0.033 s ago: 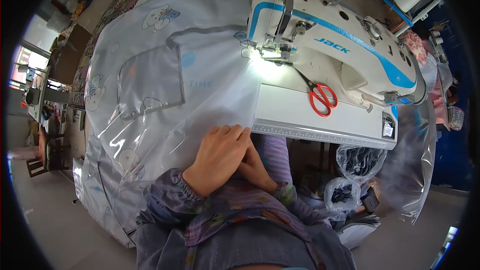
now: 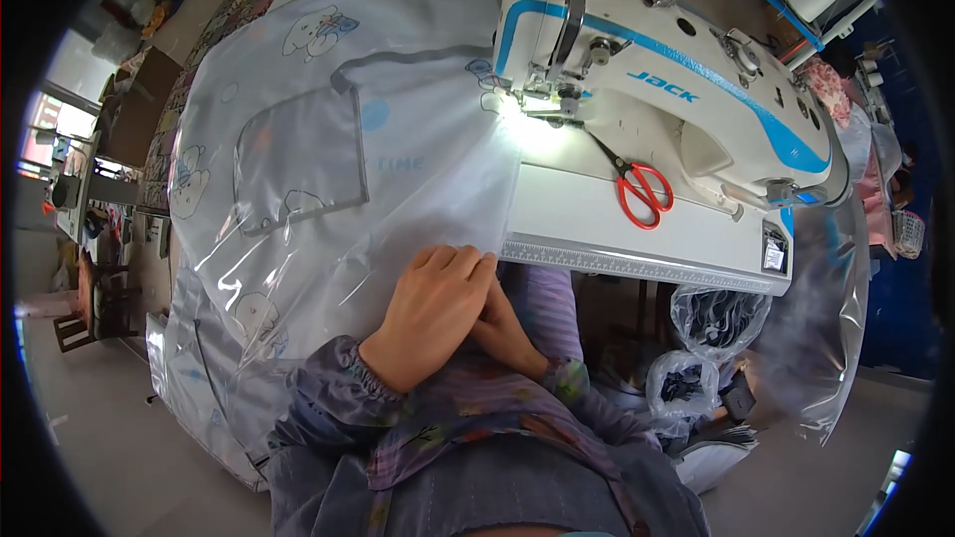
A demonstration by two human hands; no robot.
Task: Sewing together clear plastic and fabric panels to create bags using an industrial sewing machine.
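A broad sheet of clear, glossy plastic [image 2: 328,169] covers the left half of the table, printed with pale blue cartoon animals and round dots and edged in places with a narrow grey binding that outlines a square pocket. It wrinkles and throws white glints, and its lower part hangs off the table edge towards the floor.

The left hand [image 2: 433,313] lies palm down on the near edge of this sheet, just beside the front left corner of the table, fingers together and gently curled over the plastic, pressing it flat. The right hand [image 2: 507,333] sits underneath and just behind it, mostly hidden; whether its fingers pinch the sheet cannot be told. Both sleeves are a soft purple patterned cloth with gathered cuffs.

Further right stands a white sewing machine [image 2: 676,70] with a smooth hard casing and a blue stripe along its arm, and a bright lamp at the needle. Red-handled scissors [image 2: 637,189] lie shut on the white table top [image 2: 597,219], which carries a ruler strip along its front edge and a small rectangular label at its right corner. Below, clear bags [image 2: 711,323] hold dark pieces.
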